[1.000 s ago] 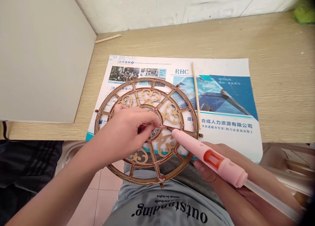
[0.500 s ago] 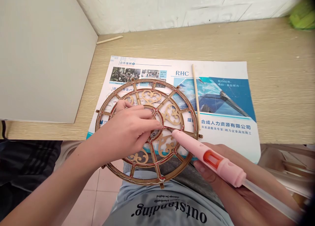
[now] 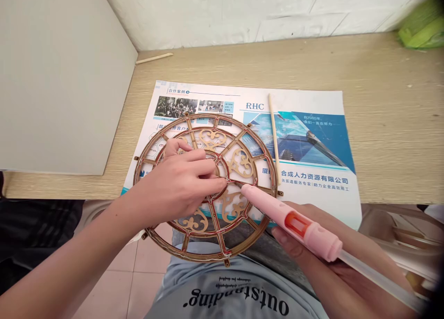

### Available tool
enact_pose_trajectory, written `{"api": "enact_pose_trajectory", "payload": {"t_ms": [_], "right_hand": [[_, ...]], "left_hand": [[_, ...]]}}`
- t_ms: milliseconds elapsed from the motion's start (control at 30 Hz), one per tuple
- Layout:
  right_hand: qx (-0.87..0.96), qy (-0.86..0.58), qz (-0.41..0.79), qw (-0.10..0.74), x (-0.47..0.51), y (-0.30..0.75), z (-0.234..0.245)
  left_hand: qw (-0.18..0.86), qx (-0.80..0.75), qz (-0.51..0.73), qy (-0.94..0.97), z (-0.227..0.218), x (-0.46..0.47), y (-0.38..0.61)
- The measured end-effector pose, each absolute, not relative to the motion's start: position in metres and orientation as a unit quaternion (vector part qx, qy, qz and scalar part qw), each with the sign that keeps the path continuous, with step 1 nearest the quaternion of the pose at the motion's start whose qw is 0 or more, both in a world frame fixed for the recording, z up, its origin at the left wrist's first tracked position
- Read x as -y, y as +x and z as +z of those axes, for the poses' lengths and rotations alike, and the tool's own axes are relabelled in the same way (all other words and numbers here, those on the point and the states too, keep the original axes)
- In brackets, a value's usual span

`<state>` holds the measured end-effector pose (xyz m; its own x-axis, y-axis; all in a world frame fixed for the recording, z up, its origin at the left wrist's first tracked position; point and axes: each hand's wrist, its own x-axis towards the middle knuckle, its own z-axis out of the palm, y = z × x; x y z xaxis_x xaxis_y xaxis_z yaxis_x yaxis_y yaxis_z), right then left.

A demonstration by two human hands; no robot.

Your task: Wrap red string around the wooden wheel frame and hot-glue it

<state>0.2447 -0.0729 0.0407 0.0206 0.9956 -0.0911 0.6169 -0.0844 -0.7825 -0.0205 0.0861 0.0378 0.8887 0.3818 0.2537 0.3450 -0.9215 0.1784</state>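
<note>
A round, bronze-coloured openwork frame (image 3: 215,213) with spokes, scroll ornaments and reddish lines along its ribs lies partly on a printed sheet and juts over the table's near edge. My left hand (image 3: 189,180) rests over its hub, fingers curled together; the thumb and whatever they pinch are hidden. From the right, my right hand (image 3: 298,242) is closed round a pink pen-shaped glue gun (image 3: 270,201), with a translucent stick (image 3: 378,277) coming out of its rear. The thin tip of the glue gun points at a spoke beside my left fingertips.
Under the frame is the printed sheet (image 3: 312,184), with a thin wooden stick (image 3: 274,138) on it. Another stick (image 3: 154,58) lies near the wall. A white panel (image 3: 62,78) stands at left, and a green object (image 3: 421,27) sits at the far right of the table (image 3: 391,124).
The view has shifted slightly. Both hands, the frame and the glue gun keep nearly the same places relative to each other, with the tip still by the hub.
</note>
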Motion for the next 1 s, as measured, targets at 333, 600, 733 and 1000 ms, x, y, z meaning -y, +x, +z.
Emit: {"api": "enact_pose_trajectory", "payload": {"t_ms": [333, 600, 733, 1000], "right_hand": [[0.626, -0.639, 0.335, 0.297, 0.069, 0.242, 0.045], [0.628, -0.633, 0.362, 0.272, 0.073, 0.246, 0.041], [0.644, -0.606, 0.376, 0.277, 0.071, 0.247, 0.043], [0.631, -0.604, 0.408, 0.266, 0.068, 0.253, 0.046]], "left_hand": [[0.060, -0.197, 0.156, 0.966, 0.037, -0.083, -0.020], [0.084, -0.219, 0.142, 0.962, 0.036, -0.081, -0.021], [0.141, -0.248, 0.153, 0.946, 0.036, -0.080, -0.023], [0.182, -0.285, 0.146, 0.930, 0.036, -0.080, -0.027]]}}
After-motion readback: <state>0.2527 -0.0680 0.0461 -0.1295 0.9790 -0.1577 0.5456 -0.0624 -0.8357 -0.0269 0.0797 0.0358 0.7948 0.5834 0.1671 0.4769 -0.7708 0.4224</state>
